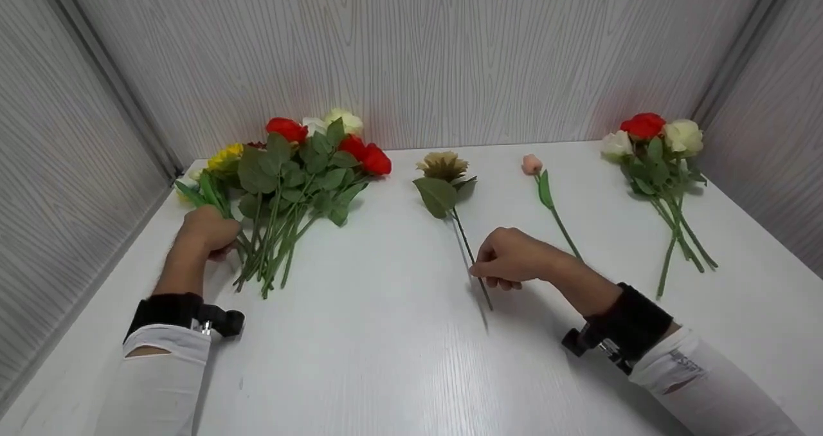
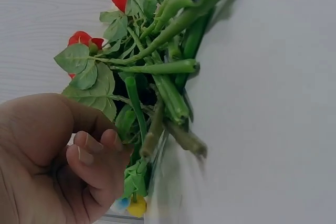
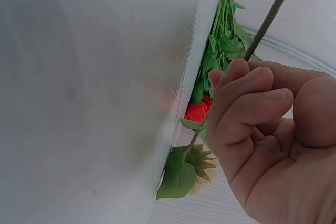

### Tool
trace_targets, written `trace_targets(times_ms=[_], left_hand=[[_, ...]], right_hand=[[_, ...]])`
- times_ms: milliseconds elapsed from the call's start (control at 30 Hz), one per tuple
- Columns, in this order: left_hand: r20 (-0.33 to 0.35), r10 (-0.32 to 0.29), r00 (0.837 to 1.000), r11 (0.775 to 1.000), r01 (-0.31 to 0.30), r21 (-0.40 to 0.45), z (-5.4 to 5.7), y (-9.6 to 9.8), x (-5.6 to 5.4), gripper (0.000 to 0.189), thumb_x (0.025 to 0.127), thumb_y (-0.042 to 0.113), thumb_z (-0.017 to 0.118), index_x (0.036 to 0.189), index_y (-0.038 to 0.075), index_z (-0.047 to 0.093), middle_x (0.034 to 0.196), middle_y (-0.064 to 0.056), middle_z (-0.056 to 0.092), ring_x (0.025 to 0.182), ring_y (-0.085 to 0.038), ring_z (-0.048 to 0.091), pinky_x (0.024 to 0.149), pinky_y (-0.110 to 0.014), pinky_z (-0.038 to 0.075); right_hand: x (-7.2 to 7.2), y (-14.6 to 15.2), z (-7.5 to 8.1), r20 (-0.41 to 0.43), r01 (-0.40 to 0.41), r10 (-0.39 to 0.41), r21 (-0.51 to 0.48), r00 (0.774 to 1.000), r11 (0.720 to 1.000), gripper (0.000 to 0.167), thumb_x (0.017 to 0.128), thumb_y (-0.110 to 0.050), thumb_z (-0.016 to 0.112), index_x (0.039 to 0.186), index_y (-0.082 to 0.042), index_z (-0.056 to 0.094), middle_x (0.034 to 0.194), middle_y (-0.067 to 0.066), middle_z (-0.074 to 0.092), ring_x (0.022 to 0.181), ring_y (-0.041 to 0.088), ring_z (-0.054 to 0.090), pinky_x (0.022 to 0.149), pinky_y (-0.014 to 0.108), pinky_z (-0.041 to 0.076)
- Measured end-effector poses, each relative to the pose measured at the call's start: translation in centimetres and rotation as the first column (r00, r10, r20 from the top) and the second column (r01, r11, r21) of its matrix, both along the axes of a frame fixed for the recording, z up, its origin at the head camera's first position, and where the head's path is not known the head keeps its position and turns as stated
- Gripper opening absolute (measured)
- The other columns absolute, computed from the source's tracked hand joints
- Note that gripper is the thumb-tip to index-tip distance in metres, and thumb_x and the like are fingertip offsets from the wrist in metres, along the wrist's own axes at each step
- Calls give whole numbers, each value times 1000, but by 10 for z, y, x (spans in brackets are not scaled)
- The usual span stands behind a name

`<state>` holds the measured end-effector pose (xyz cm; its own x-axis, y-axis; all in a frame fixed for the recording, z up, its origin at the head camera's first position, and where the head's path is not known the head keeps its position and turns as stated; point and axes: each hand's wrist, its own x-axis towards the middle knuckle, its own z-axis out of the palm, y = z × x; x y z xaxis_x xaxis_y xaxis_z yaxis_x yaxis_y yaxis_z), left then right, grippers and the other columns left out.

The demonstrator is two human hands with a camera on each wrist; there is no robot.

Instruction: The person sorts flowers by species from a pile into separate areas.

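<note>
My right hand (image 1: pixel 517 256) pinches the thin stem of a beige sunflower (image 1: pixel 442 166) near its lower end. The flower's head points to the back of the table, and the stem's bare tip juts past the fingers in the right wrist view. My left hand (image 1: pixel 209 230) is at the left side of a large flower bunch (image 1: pixel 289 179), its curled fingers (image 2: pixel 94 153) pinching a green stem there; the pinch is partly hidden. Red, white and yellow blooms top this bunch, and its cut stem ends (image 2: pixel 173 66) point forward.
A single pink tulip (image 1: pixel 532 164) lies right of the sunflower, its lower stem behind my right forearm. Farther right lies a smaller bunch of red and white roses (image 1: pixel 656 146). Grey wood-grain panels (image 1: pixel 450 56) border the white table (image 1: pixel 360 359) at the back and sides.
</note>
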<state>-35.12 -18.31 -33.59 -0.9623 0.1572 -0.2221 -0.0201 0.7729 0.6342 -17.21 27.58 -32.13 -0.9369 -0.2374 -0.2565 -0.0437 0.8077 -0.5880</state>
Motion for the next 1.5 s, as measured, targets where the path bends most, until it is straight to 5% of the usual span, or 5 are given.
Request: trace_targets(times_ms=[333,700,933,1200,1500], left_hand=[[-243,80,967,997,-73,37,13,12,6,36,90,17,44,58,5,57,45,0,53,42,-16,59,49,-32,50],[-499,69,864,997,-43,64,45,45,30,41,90,17,46,50,13,43,38,5,44,38,-15,48,42,-31,38],[-562,47,826,993,22,115,68,74,58,19,89,14,45,78,2,56,50,2,53,35,-11,52,42,-28,42],[-601,-50,798,985,139,103,82,105,91,17,93,15,48,89,1,57,77,-12,60,67,-23,53,60,-34,43],[-621,-201,758,946,314,78,84,131,125,14,96,12,52,87,3,57,60,-5,48,49,-18,46,48,-28,42]], right_hand=[[1,-1,0,35,20,-19,-26,999,999,19,94,-17,62,91,-2,74,68,3,66,47,11,51,48,26,44],[2,-3,2,15,21,-20,-43,1000,999,21,95,-18,61,93,-1,74,68,4,66,46,11,51,47,26,45],[2,-3,6,-30,61,-65,-106,997,992,22,95,-15,58,96,2,72,67,3,65,46,10,49,45,25,43],[5,-5,13,-92,108,-132,-231,987,967,21,96,-14,59,101,3,71,67,4,65,45,10,47,44,24,41],[14,-16,25,-172,47,-141,-463,975,885,14,97,-13,61,97,-1,68,66,6,63,45,10,45,42,21,38]])
